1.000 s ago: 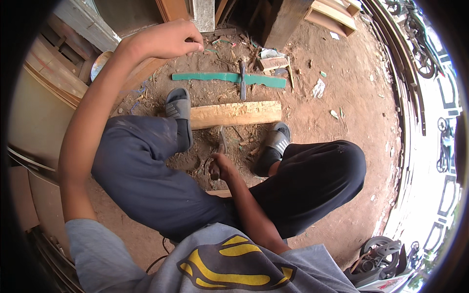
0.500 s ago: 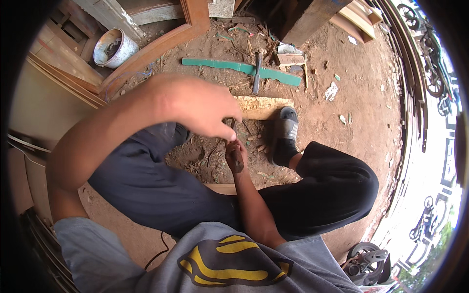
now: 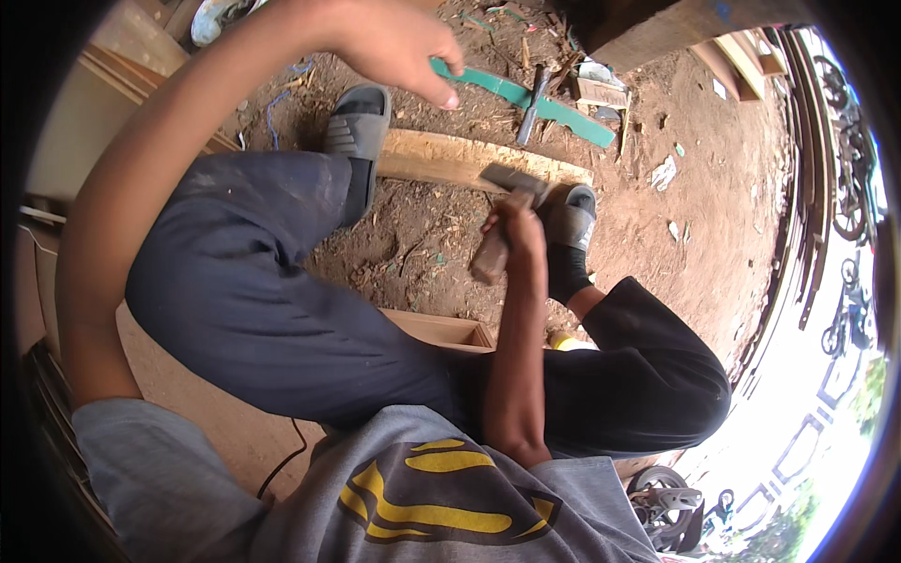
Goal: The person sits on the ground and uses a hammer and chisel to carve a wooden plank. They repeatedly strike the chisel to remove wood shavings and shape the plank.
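My right hand (image 3: 518, 225) grips the wooden handle of a hatchet (image 3: 514, 178), whose dark metal head lies over the right end of a pale, rough-topped wooden board (image 3: 436, 155). The board lies on the ground between my two sandalled feet, the left sandal (image 3: 357, 127) and the right sandal (image 3: 570, 220) close at its ends. My left hand (image 3: 404, 52) hangs above the far side of the board with thumb and fingers apart, holding nothing. Beyond the board lies a green-painted wooden strip (image 3: 572, 122), with a chisel-like metal tool (image 3: 534, 105) across it.
Wood chips litter the dirt floor (image 3: 375, 272). At the far left stands a stained white bucket (image 3: 211, 21). A thick wooden beam (image 3: 676, 33) juts in at the top right, and a wooden box-like frame (image 3: 436, 328) lies under my legs. Long boards (image 3: 798, 188) line the right side.
My hands were together on the tool; now they are apart. The left moved up and away, and the right carried the hatchet forward and right to the board. The view has shifted.
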`<state>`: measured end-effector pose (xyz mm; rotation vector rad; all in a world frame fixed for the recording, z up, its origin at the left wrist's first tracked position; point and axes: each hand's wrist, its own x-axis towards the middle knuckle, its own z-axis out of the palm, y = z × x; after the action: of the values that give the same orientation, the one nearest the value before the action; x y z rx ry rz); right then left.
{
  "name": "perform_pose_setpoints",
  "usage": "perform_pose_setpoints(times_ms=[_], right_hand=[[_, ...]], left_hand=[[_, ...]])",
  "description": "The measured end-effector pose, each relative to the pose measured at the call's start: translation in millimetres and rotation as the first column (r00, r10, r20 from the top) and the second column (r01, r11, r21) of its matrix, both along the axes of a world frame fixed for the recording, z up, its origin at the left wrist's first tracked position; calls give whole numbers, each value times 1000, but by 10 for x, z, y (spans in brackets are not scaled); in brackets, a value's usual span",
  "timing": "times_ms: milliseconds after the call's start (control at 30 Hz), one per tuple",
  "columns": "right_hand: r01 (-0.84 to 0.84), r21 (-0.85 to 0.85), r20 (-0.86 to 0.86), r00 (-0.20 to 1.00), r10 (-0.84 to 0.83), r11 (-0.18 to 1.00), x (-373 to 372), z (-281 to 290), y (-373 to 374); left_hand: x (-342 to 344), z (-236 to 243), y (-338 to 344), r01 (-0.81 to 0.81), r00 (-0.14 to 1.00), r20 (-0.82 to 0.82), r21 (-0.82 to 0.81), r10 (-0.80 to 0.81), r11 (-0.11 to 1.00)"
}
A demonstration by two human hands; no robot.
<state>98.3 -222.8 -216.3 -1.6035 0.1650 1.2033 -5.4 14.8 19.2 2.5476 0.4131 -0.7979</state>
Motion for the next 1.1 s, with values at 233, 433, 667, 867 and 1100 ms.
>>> perform_pose_setpoints(times_ms=[233, 433, 667, 867, 1100], right_hand=[[-49, 308, 419, 903, -89, 950, 1093, 1431, 491], [95, 333, 626, 722, -295, 938, 1099, 1164, 628], [-211, -243, 264, 925, 274, 947, 495, -644, -244], [-169, -143, 186, 963, 194, 975, 371, -476, -77], [-47, -171, 277, 956, 94, 984, 455, -709, -213]], left_hand=[[-159, 230, -29, 116, 982, -139, -90, -127, 989], [-147, 130, 40, 121, 983, -125, -97, -132, 988], [0, 231, -18, 105, 985, -116, -173, -126, 979], [-255, 22, -97, 34, 998, -53, -74, -38, 997], [-175, -256, 189, 40, 999, -24, -147, -44, 988]])
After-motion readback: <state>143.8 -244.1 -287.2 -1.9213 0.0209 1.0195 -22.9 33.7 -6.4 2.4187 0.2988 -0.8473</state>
